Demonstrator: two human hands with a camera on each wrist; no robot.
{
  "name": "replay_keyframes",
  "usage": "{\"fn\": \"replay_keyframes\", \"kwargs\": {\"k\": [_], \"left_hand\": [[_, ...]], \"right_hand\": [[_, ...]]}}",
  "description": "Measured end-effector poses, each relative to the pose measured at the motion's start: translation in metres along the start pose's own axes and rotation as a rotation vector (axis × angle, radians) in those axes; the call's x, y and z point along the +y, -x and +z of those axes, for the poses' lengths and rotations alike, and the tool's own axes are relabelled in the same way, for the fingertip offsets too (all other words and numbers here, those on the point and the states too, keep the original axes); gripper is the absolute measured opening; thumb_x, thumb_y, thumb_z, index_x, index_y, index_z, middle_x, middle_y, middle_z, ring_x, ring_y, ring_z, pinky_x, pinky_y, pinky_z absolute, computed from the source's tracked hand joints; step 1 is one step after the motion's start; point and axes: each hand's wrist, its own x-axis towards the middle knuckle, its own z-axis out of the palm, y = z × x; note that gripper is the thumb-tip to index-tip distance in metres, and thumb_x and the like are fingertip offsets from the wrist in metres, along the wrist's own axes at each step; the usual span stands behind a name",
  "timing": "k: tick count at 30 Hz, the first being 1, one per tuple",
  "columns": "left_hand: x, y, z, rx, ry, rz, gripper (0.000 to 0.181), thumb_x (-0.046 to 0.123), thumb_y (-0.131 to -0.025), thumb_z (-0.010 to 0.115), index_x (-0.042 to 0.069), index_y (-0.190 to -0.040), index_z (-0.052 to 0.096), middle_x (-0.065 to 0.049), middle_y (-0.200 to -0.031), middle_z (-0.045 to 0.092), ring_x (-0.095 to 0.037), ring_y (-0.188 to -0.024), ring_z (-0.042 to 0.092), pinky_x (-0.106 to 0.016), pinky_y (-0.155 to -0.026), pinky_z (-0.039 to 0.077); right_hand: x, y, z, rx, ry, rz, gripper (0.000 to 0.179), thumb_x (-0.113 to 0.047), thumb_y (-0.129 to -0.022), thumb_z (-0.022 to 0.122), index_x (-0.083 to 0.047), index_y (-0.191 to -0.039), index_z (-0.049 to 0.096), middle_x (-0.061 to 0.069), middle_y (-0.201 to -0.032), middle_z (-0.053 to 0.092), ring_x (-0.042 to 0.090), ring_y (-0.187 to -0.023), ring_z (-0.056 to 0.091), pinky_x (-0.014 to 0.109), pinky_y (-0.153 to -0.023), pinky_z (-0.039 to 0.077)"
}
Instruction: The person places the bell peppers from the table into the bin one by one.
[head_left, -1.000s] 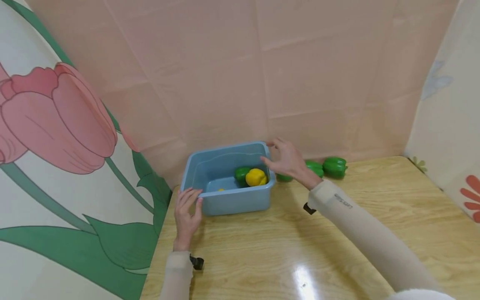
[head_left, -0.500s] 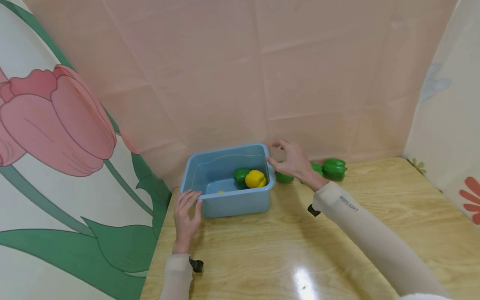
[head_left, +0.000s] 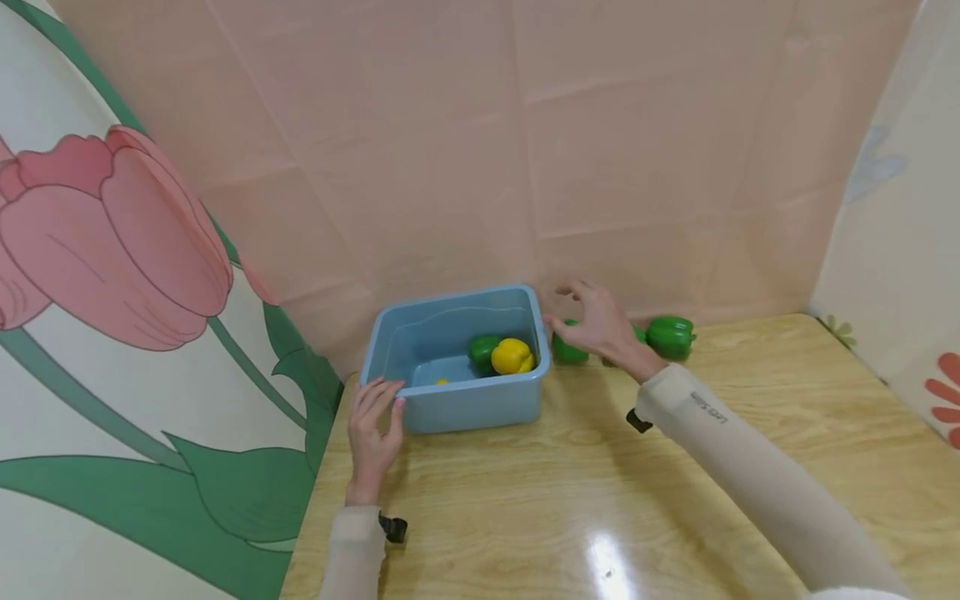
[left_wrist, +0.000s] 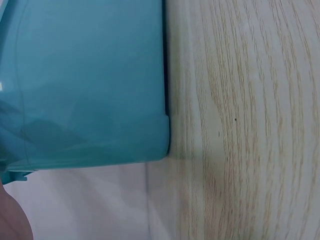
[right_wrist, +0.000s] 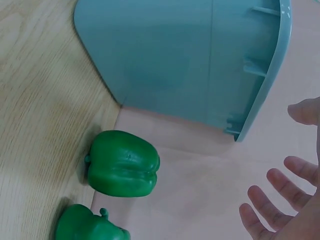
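Note:
My left hand [head_left: 372,433] holds the front left corner of a blue plastic basin [head_left: 471,407], fingers over the rim and thumb against the outside. In the left wrist view only part of that hand shows, at the lower left. Inside the basin lie a yellow bell pepper [head_left: 513,357], a green bell pepper [head_left: 483,352] and a small yellow bit mostly hidden by the front wall. Just right of the basin, my right hand [head_left: 596,325] hovers with fingers spread, holding nothing. Below it is a green bell pepper [right_wrist: 123,163], apart from the fingers.
Two more green peppers sit along the back of the wooden table [head_left: 735,433]: one pepper [head_left: 671,337] at the right, and another pepper [right_wrist: 90,225] mostly behind my right hand in the head view. A pink cloth [head_left: 637,167] hangs behind; a painted wall [head_left: 150,400] borders the left.
My right hand has moved right, off the basin's right rim to above the nearest green pepper. The left hand and the basin have stayed put.

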Motion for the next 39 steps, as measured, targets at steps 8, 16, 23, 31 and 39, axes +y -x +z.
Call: {"fn": "replay_keyframes", "kwargs": {"k": [8,16,23,31,39], "left_hand": [[0.0,-0.001,0.001,0.003,-0.001,0.008,0.024,0.001,-0.095,0.074,0.006,-0.118,0.08,-0.012,-0.116,0.078,-0.04,-0.124,0.064,-0.071,-0.123,0.028],[0.002,0.0,0.001,0.003,0.003,0.013,0.029,0.0,-0.095,0.075,0.011,-0.121,0.08,-0.012,-0.117,0.078,-0.04,-0.124,0.065,-0.073,-0.122,0.028],[0.002,0.001,0.001,0.009,0.002,0.012,0.025,-0.001,-0.094,0.075,0.006,-0.117,0.081,-0.012,-0.116,0.079,-0.04,-0.124,0.065,-0.074,-0.12,0.029],[0.0,-0.001,0.002,0.0,-0.002,0.002,0.026,0.002,-0.096,0.075,0.01,-0.12,0.081,-0.011,-0.118,0.079,-0.039,-0.125,0.065,-0.074,-0.12,0.029],[0.002,-0.002,0.0,0.006,0.001,0.019,0.028,0.0,-0.095,0.075,0.011,-0.12,0.081,-0.012,-0.116,0.079,-0.041,-0.123,0.065,-0.076,-0.119,0.029]], "right_hand": [[0.013,0.003,-0.003,0.001,0.001,0.026,0.056,-0.04,-0.095,0.077,-0.005,-0.136,0.065,0.021,-0.139,0.066,0.047,-0.124,0.062,0.063,-0.099,0.052],[0.024,0.008,-0.003,-0.008,0.032,0.034,0.057,-0.043,-0.095,0.076,-0.004,-0.136,0.065,0.021,-0.137,0.067,0.046,-0.123,0.062,0.063,-0.097,0.053],[0.035,0.01,-0.003,-0.026,0.117,0.019,0.059,-0.045,-0.094,0.077,-0.005,-0.136,0.065,0.019,-0.133,0.065,0.044,-0.111,0.066,0.059,-0.088,0.057],[0.048,0.006,-0.003,-0.024,0.159,0.024,0.061,-0.043,-0.091,0.08,-0.006,-0.137,0.064,0.019,-0.134,0.064,0.046,-0.115,0.065,0.062,-0.091,0.055],[0.064,0.01,-0.001,-0.021,0.189,0.026,0.061,-0.041,-0.09,0.081,-0.003,-0.135,0.065,0.021,-0.136,0.063,0.047,-0.117,0.065,0.063,-0.093,0.055]]}}
